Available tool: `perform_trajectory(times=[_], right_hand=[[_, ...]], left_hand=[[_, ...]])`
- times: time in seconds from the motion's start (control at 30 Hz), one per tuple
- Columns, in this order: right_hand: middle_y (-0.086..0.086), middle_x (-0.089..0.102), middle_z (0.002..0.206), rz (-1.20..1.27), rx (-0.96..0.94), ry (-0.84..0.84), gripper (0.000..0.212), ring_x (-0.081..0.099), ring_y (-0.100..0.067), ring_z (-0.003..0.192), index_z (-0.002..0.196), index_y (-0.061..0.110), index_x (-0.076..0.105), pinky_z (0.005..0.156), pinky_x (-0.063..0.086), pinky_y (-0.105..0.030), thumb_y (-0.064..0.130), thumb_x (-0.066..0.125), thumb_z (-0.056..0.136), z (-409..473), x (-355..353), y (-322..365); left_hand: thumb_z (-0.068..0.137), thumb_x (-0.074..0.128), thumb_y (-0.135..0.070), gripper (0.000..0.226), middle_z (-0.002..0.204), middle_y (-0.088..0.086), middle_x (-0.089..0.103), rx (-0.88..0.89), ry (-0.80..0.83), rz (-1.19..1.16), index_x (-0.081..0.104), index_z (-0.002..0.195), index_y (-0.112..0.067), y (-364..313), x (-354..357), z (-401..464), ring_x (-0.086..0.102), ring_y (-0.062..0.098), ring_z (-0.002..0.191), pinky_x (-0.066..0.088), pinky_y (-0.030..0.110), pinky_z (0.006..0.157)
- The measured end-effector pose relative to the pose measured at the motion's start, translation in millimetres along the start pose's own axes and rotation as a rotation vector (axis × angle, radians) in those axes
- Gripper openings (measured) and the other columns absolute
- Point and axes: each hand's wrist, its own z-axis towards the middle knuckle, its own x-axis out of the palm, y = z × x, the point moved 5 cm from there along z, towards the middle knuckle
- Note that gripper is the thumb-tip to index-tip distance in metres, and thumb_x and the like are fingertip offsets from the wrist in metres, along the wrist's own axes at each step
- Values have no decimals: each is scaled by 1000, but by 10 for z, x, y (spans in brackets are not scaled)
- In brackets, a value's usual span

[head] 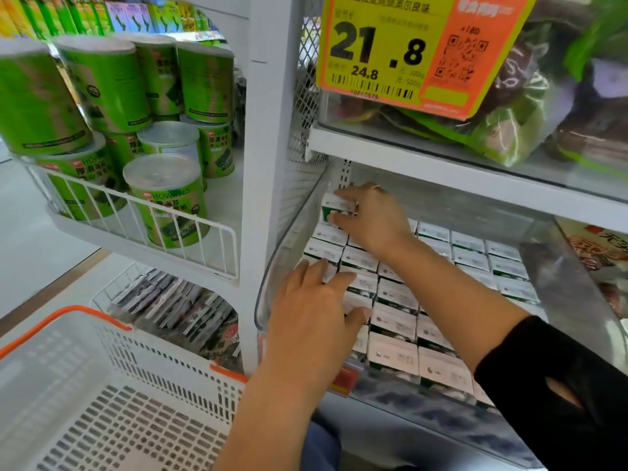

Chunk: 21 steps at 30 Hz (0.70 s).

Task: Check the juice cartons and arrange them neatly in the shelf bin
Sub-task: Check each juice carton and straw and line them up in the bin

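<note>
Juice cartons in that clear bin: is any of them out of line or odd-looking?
One carton at the back left corner sits higher than the flat rows, held in the right hand. The left hand rests on the left column. Nothing looks spilled or crushed.

The cartons (pixel 394 351) stood in rows inside the shelf bin (pixel 272 266), on the lower shelf at the right. The right hand (pixel 370 215) held one carton (pixel 334 205) at the back left corner of the bin. The left hand (pixel 312 317) rested on the cartons near the front left. Above the bin hung a price tag (pixel 407 49), before some bags (pixel 509 130). To the left, cans (pixel 166 195) stood in a wire rack (pixel 142 215). A basket (pixel 112 396) was below, at the front left.
</note>
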Motion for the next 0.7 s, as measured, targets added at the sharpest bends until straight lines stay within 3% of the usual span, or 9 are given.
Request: perform_trajectory(times=[0.1, 0.2, 0.33, 0.43, 0.57, 0.7], right_hand=[[-9, 54, 131, 0, 43, 63, 38, 54, -26, 116, 128, 21, 59, 95, 46, -34, 33, 57, 92, -21, 116, -23], [-13, 58, 121, -32, 21, 66, 28, 54, -28, 112, 117, 19, 67, 93, 48, -38, 25, 48, 97, -30, 154, -48], [-11, 57, 121, -6, 20, 30, 26, 56, -25, 107, 114, 16, 67, 88, 45, -26, 18, 49, 97, 84, 100, -124], [-2, 60, 128, -14, 38, 109, 28, 56, -19, 111, 121, 21, 63, 87, 39, -20, 22, 52, 95, 224, 114, -175], [0, 61, 127, -59, 41, 175, 31, 55, -18, 115, 121, 21, 62, 97, 43, -26, 28, 58, 92, 398, 145, -183], [-1, 61, 124, -115, 44, 270, 41, 57, -20, 112, 126, 20, 57, 97, 44, -30, 35, 63, 89, 523, 168, -181]], left_hand=[[92, 51, -51, 54, 158, -3, 24, 6, -5, -3, 38, 143, -39, -2, -3, -5, 11, 15, 145, 10, 31, 117], [92, 51, -51, 54, 158, -3, 24, 11, -8, -2, 37, 143, -38, -12, -5, -7, 11, 15, 145, 10, 32, 117], [93, 51, -50, 55, 158, -4, 23, 12, -9, -7, 36, 144, -38, -4, -12, -14, 9, 15, 146, 7, 31, 118], [93, 51, -50, 54, 158, -6, 22, 10, -14, -7, 36, 143, -41, -5, -22, -21, 7, 14, 146, 6, 30, 118], [93, 50, -50, 54, 158, -7, 21, 2, -15, 4, 34, 144, -42, -1, -15, -9, 6, 13, 146, 5, 30, 118], [93, 49, -51, 54, 158, -8, 19, -3, -9, 18, 32, 144, -43, -1, -12, 8, 4, 14, 146, 6, 30, 118]])
